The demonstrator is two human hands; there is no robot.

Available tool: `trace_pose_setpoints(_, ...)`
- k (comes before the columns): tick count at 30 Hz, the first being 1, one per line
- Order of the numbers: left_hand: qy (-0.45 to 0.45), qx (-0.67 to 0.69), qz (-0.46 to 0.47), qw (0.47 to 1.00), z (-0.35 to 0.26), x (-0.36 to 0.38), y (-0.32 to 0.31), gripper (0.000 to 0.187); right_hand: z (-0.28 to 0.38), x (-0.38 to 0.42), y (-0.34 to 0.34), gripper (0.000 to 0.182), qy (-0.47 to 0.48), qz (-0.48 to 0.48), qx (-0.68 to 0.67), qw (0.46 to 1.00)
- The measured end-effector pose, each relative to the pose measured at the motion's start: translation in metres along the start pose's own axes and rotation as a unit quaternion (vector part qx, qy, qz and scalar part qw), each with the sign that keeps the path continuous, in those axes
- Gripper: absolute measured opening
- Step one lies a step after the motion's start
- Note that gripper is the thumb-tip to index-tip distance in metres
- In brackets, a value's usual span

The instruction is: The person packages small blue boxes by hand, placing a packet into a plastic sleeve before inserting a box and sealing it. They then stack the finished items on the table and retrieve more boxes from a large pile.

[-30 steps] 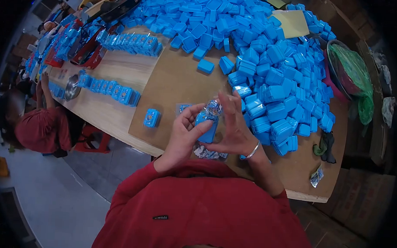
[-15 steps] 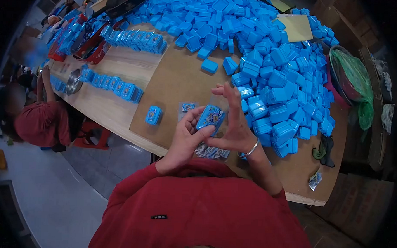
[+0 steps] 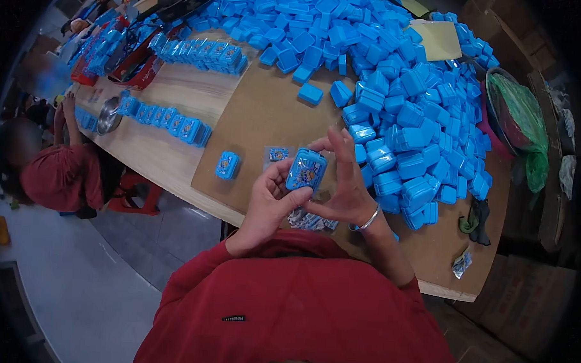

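Observation:
A small blue box point(image 3: 305, 170) with a printed picture on its lid is held upright in my left hand point(image 3: 272, 197), thumb on its lower edge. My right hand point(image 3: 346, 183) is at the box's right side, fingers spread and curved, with a silver bracelet on the wrist. Just beyond my left hand lies a printed card in clear plastic point(image 3: 278, 154). Under my hands is a heap of small printed packets point(image 3: 311, 220), partly hidden. One finished-looking printed blue box point(image 3: 228, 165) rests on the brown board to the left.
A large pile of blue boxes point(image 3: 407, 134) covers the back and right of the brown board point(image 3: 254, 110). Rows of printed boxes point(image 3: 171, 121) stand at left, near a metal bowl point(image 3: 109, 115). A co-worker point(image 3: 63, 173) sits at the far left. Yellow paper point(image 3: 440, 41) lies on the pile.
The box in my left hand has turned more upright, its printed lid now facing the camera. My right hand's raised fingers have come down slightly and nearer the box. The view has shifted a little.

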State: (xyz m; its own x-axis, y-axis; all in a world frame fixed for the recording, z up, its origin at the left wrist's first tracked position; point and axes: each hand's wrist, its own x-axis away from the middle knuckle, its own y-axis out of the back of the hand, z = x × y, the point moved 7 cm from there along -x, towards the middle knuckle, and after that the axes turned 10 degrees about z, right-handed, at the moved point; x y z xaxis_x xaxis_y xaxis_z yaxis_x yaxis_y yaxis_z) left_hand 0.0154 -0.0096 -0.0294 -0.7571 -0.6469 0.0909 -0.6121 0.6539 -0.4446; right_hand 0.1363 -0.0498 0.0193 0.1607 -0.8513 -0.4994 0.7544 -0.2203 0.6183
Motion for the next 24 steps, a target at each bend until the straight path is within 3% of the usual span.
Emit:
trace_pose_setpoints(9, 0.002, -0.027, -0.052, 0.998, 0.003, 0.016, 0.037, 0.052, 0.006, -0.021, -0.034, 0.097, -0.047, 0.079, 0.02, 0.996)
trace_pose_setpoints(11, -0.039, -0.136, -0.125, 0.982, -0.002, 0.031, 0.071, 0.05, 0.001, -0.03, -0.061, 0.091, -0.061, 0.09, -0.003, 0.994)
trace_pose_setpoints(13, -0.079, -0.274, -0.234, 0.93, -0.012, 0.048, 0.113, 0.046, -0.007, -0.038, -0.094, 0.086, -0.08, 0.1, -0.027, 0.991)
trace_pose_setpoints(15, -0.141, -0.572, -0.286, 0.756, -0.03, 0.06, 0.139, 0.045, -0.018, -0.041, -0.132, 0.081, -0.102, 0.115, -0.056, 0.987)
trace_pose_setpoints(16, -0.136, -0.6, -0.284, 0.736, -0.025, 0.058, 0.154, 0.043, -0.026, -0.041, -0.148, 0.081, -0.104, 0.118, -0.046, 0.986)
trace_pose_setpoints(19, -0.06, -0.278, -0.192, 0.939, 0.013, 0.048, 0.182, 0.042, -0.04, -0.046, -0.172, 0.079, -0.113, 0.123, -0.028, 0.986)
trace_pose_setpoints(24, -0.076, -0.43, -0.226, 0.871, 0.011, 0.049, 0.181, 0.06, -0.048, -0.041, -0.177, 0.083, -0.154, 0.157, -0.046, 0.975)
